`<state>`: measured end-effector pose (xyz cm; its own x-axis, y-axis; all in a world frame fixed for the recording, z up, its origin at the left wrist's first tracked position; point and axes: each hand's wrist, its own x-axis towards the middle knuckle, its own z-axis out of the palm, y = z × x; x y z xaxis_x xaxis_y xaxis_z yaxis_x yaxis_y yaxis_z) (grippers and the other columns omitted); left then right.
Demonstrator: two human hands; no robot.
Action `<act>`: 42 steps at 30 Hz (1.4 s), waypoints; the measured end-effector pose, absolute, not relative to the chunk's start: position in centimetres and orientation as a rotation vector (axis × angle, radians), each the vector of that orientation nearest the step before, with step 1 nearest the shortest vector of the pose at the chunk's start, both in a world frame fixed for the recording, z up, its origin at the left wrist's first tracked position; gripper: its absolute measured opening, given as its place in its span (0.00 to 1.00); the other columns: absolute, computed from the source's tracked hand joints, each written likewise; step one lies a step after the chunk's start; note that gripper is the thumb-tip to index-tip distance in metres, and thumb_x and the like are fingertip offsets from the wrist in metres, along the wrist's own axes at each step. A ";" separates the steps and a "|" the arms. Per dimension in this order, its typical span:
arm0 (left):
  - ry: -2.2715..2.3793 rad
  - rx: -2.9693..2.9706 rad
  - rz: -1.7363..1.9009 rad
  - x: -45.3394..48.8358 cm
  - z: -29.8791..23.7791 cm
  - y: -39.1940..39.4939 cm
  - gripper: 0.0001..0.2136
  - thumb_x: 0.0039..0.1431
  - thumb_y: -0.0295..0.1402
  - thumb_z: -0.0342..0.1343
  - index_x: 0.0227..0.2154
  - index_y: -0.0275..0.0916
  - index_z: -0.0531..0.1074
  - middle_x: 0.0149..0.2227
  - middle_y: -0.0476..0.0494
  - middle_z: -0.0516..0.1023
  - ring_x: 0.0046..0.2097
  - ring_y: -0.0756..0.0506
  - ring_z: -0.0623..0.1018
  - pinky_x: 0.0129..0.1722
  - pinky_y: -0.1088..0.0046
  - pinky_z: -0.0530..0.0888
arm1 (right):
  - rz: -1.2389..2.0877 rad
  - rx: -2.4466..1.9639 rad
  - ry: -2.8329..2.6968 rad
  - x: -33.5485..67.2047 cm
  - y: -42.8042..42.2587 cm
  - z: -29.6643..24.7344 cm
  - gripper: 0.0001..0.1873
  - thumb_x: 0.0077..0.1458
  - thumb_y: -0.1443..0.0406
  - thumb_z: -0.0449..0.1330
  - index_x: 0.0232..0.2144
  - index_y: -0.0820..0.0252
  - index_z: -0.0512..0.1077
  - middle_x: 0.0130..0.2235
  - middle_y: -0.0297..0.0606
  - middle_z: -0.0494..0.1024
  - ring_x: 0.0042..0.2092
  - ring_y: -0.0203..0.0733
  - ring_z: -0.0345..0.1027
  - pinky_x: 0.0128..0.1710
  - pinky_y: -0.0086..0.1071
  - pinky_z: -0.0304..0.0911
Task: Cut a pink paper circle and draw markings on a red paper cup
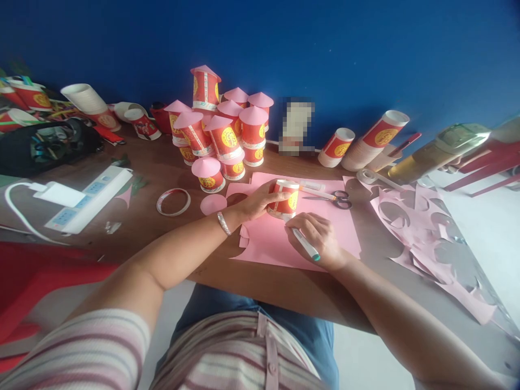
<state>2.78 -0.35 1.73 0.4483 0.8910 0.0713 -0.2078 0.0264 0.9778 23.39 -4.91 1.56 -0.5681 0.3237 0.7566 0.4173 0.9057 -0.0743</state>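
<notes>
My left hand (260,201) grips a red and white paper cup (289,201) with a yellow emblem, fingers around its side. Closed on a white marker (305,245) with a green end is my right hand (317,235), close against the cup's lower edge; the marker's tip is hidden by the fingers. Beneath both hands lie pink paper sheets (264,246). Scissors with dark handles (341,199) rest on the paper to the right of the cup. Left of my left hand is a pink paper disc (213,204).
Behind stand several stacked red cups with pink cone tops (221,135). Pink paper scraps (430,244) cover the right side. A tape roll (174,202), a power strip (89,200), a stack of cups (376,138) and a gold-toned bottle (439,149) are also on the table.
</notes>
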 end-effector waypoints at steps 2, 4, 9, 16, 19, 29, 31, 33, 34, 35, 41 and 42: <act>0.694 1.278 0.929 2.8 1.8 -0.4 0.20 0.60 0.51 0.68 0.38 0.36 0.77 0.34 0.43 0.79 0.37 0.46 0.77 0.37 0.71 0.75 | -0.130 -0.528 -2.219 23.4 -4.9 1.5 0.10 0.65 0.75 0.61 0.40 0.54 0.68 0.29 0.29 0.77 0.28 0.35 0.69 0.31 0.30 0.66; 0.702 1.270 0.905 2.8 1.9 -0.4 0.20 0.61 0.50 0.68 0.41 0.36 0.77 0.34 0.44 0.78 0.38 0.46 0.77 0.38 0.72 0.75 | -0.117 -0.528 -2.217 23.5 -4.8 1.5 0.10 0.66 0.74 0.61 0.40 0.54 0.68 0.30 0.30 0.78 0.28 0.35 0.70 0.32 0.30 0.67; 0.719 1.236 0.893 2.8 1.9 -0.6 0.22 0.59 0.50 0.68 0.43 0.36 0.76 0.36 0.45 0.78 0.39 0.47 0.78 0.36 0.74 0.74 | -0.119 -0.520 -2.209 23.5 -4.7 1.7 0.10 0.66 0.74 0.61 0.40 0.54 0.68 0.30 0.30 0.79 0.28 0.35 0.70 0.32 0.30 0.67; 0.771 1.257 0.915 2.6 1.8 -0.4 0.27 0.57 0.50 0.70 0.51 0.35 0.76 0.41 0.42 0.81 0.41 0.46 0.78 0.40 0.71 0.75 | -0.117 -0.517 -2.209 23.7 -4.8 1.8 0.11 0.65 0.76 0.61 0.42 0.55 0.68 0.31 0.31 0.78 0.29 0.36 0.71 0.32 0.30 0.68; 0.761 1.256 0.925 2.6 1.7 -0.4 0.27 0.58 0.51 0.69 0.50 0.35 0.76 0.41 0.43 0.80 0.43 0.45 0.78 0.41 0.71 0.75 | -0.118 -0.517 -2.207 23.8 -4.8 1.7 0.12 0.64 0.76 0.61 0.42 0.55 0.68 0.31 0.31 0.78 0.29 0.36 0.71 0.32 0.31 0.68; 0.726 1.302 0.936 2.6 1.6 -0.2 0.25 0.58 0.52 0.70 0.46 0.35 0.77 0.40 0.42 0.80 0.45 0.43 0.79 0.45 0.67 0.76 | -0.125 -0.520 -2.210 23.8 -4.8 1.8 0.13 0.63 0.76 0.62 0.42 0.54 0.68 0.30 0.31 0.78 0.29 0.37 0.71 0.32 0.31 0.67; 0.727 1.277 0.940 2.6 1.7 -0.3 0.26 0.58 0.51 0.70 0.49 0.35 0.77 0.42 0.41 0.80 0.46 0.43 0.79 0.44 0.68 0.77 | -0.119 -0.508 -2.211 23.8 -4.7 1.8 0.12 0.64 0.76 0.61 0.42 0.54 0.68 0.30 0.31 0.78 0.29 0.37 0.70 0.32 0.31 0.68; 0.738 1.253 0.938 2.6 1.8 -0.4 0.27 0.57 0.50 0.71 0.51 0.35 0.77 0.43 0.41 0.81 0.45 0.44 0.79 0.42 0.70 0.76 | -0.114 -0.507 -2.215 23.8 -4.7 1.8 0.12 0.64 0.76 0.61 0.41 0.54 0.68 0.30 0.31 0.77 0.29 0.36 0.70 0.33 0.31 0.68; 0.743 1.243 0.935 2.6 1.9 -0.5 0.27 0.57 0.49 0.71 0.52 0.35 0.77 0.43 0.40 0.81 0.45 0.44 0.79 0.41 0.70 0.76 | -0.113 -0.511 -2.219 23.8 -4.7 1.8 0.12 0.64 0.76 0.61 0.41 0.54 0.68 0.30 0.30 0.77 0.29 0.36 0.70 0.33 0.31 0.68; 0.745 1.236 0.933 2.7 2.0 -0.5 0.28 0.57 0.49 0.71 0.53 0.35 0.77 0.43 0.40 0.81 0.44 0.44 0.79 0.40 0.71 0.76 | -0.114 -0.514 -2.222 23.8 -4.7 1.8 0.12 0.64 0.76 0.61 0.41 0.54 0.68 0.30 0.31 0.78 0.29 0.36 0.70 0.33 0.31 0.68; 0.720 1.205 0.930 2.8 2.2 -0.6 0.25 0.56 0.47 0.72 0.49 0.35 0.77 0.40 0.42 0.80 0.41 0.46 0.78 0.37 0.73 0.74 | -0.127 -0.507 -2.222 23.9 -4.6 1.7 0.11 0.65 0.75 0.61 0.42 0.54 0.69 0.32 0.31 0.79 0.31 0.37 0.73 0.35 0.32 0.70; 0.713 1.200 0.928 2.8 2.1 -0.6 0.24 0.56 0.47 0.72 0.48 0.35 0.78 0.39 0.43 0.79 0.40 0.46 0.78 0.37 0.73 0.74 | -0.128 -0.511 -2.220 23.9 -4.5 1.7 0.11 0.65 0.75 0.61 0.42 0.54 0.69 0.32 0.31 0.79 0.31 0.37 0.73 0.35 0.32 0.70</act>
<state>2.79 -0.58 2.14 0.4615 0.8870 0.0153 -0.2142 0.0947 0.9722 23.87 -4.54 1.68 -0.5696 0.3174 0.7582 0.4023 0.9120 -0.0796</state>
